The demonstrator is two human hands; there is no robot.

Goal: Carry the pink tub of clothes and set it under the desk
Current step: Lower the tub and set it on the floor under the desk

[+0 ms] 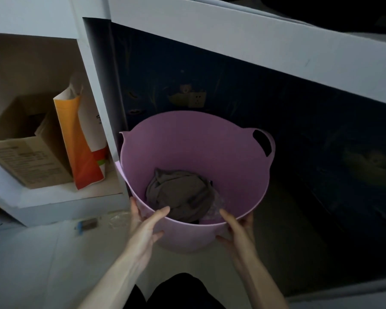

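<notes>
The pink tub (pixel 194 143) sits in the middle of the head view, at the mouth of the dark space under the white desk (pixel 243 39). Grey clothes (pixel 178 192) lie bunched at its bottom. My left hand (pixel 146 226) grips the near rim, thumb inside and fingers outside. My right hand (pixel 239 228) holds the same near rim a little to the right, thumb over the edge. A handle cut-out (pixel 262 141) shows on the tub's far right side. Whether the tub rests on the floor I cannot tell.
A white shelf unit (pixel 91 85) stands left of the tub, holding a cardboard box (pixel 29 157) and an orange-and-white paper bag (pixel 83 139). The wall under the desk carries a socket (pixel 195 100). Small clutter (pixel 87 224) lies on the pale floor at left.
</notes>
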